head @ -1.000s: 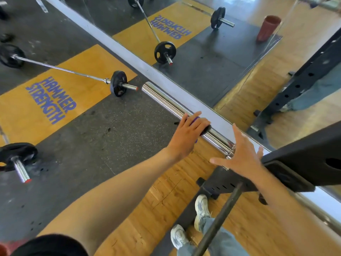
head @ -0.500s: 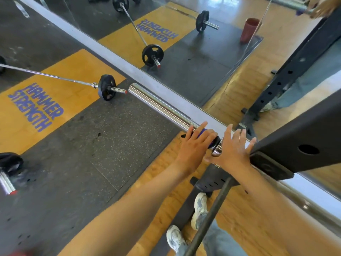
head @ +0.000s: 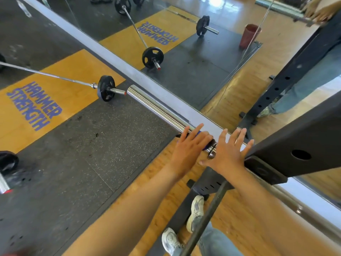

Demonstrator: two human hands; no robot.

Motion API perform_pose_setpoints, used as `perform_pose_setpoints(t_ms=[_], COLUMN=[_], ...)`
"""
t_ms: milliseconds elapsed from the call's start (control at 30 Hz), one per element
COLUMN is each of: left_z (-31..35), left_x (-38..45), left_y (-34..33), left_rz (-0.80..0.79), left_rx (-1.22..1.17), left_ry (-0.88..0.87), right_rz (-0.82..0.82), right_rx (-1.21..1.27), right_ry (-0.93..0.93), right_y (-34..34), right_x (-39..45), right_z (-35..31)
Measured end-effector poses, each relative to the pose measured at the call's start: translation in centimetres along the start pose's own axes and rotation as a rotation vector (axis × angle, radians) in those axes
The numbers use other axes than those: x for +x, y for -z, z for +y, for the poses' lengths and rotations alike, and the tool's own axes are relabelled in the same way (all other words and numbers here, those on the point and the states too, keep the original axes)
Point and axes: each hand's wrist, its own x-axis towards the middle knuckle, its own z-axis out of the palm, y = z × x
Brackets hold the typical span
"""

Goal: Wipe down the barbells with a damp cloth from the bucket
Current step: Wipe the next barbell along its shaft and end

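Pressing one cloth (head: 200, 134), one barbell (head: 158, 108): left hand (head: 190, 147).

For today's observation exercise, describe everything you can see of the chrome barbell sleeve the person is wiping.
The chrome barbell sleeve is a thick, mirror-bright metal cylinder that looks like polished steel, lying level and running diagonally beside the mirror's base. Its far end is free; its near end meets a collar by the black rack. The left hand presses a blue cloth onto it with straight fingers. The right hand, fingers spread, rests near the collar.
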Motion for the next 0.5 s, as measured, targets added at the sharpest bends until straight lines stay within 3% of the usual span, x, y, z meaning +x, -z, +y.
perform_pose_setpoints(t_ms=[67,200,367,433,500], left_z=[-2.7,-2.6,2.9,0.4,-3.2], left_x=[0.4,0.8,-0.4,-0.1,0.6], left_y=[0.4,1.0,-0.1,0.2,0.8], left_rz=[0.012,0.084,-0.024,-0.016,-0.012], left_rx=[-0.002,-0.072,-0.084,0.061,0.117], left_ry=[0.108,0.287,0.051,-0.037,0.018], right_rz=[-0.093,-0.071,0.238,0.161,0.015], right_rx=[-0.079,-0.118,0.007,-0.019,-0.122], right_ry=[0.016,0.032,0.034,0.038,0.045], right_y=[1.1,0.9,-1.3,-0.6,0.8], right_x=[0.8,1.1,-1.5,-1.2,-0.2], right_z=[0.9,0.8,-0.3,0.0,0.7])
